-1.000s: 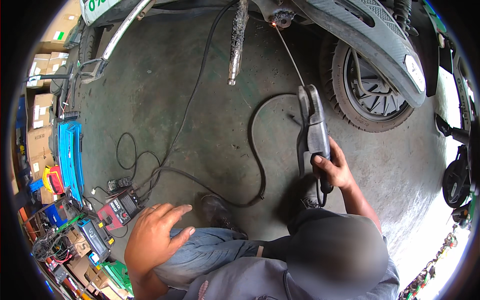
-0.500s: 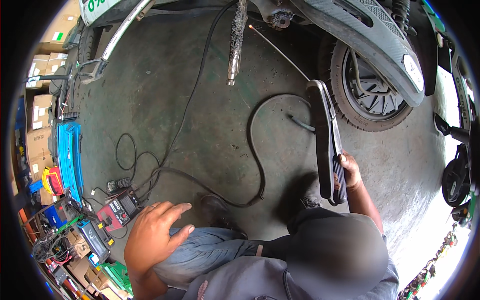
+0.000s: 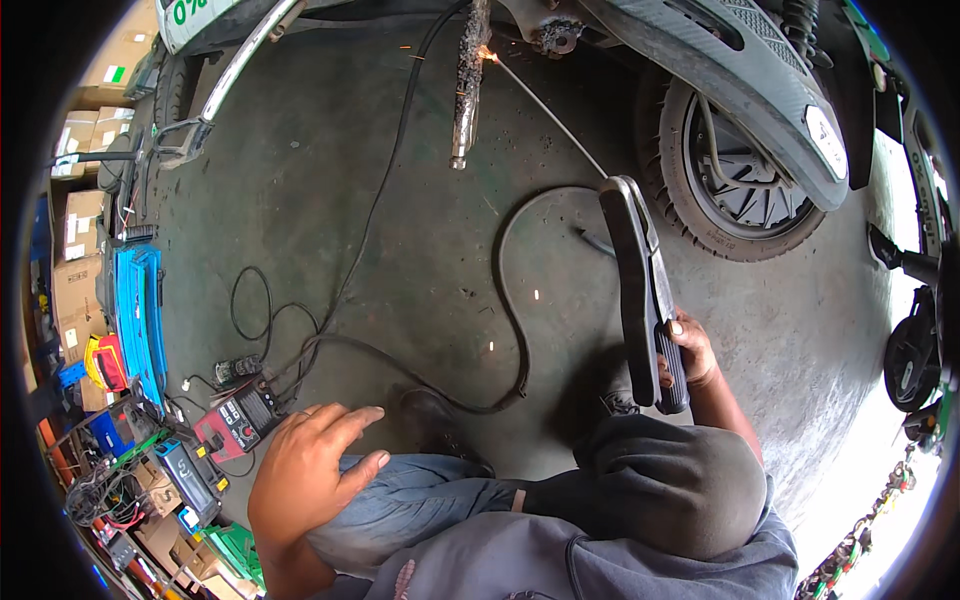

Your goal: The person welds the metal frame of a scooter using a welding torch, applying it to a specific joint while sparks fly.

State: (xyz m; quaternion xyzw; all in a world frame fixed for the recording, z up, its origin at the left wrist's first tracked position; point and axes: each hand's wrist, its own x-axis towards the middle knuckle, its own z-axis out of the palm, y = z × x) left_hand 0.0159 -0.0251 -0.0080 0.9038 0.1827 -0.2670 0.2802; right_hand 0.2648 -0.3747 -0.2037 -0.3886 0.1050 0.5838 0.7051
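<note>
In my right hand (image 3: pixel 692 350) is a black electrode holder (image 3: pixel 632 270), its handle gripped by my fingers. A thin welding rod (image 3: pixel 550 112) runs from its far end up and left. The rod's tip glows orange and throws sparks against a rough, weld-crusted metal bar (image 3: pixel 467 90) that hangs below the vehicle frame. My left hand (image 3: pixel 320 455) rests on my left knee, fingers spread, holding nothing. A dark cable (image 3: pixel 505 265) curves over the floor near the holder.
A red and black welding machine (image 3: pixel 238 424) sits on the floor at left, cables around it. A scooter wheel (image 3: pixel 745 180) and grey body panel (image 3: pixel 740 90) stand at upper right. Cardboard boxes (image 3: pixel 80 290) and a blue folded item (image 3: pixel 138 320) line the left side.
My right hand has shifted the electrode holder slightly left and down. The rod's tip has come to the metal bar, and sparks now fly. My left hand has stayed put.
</note>
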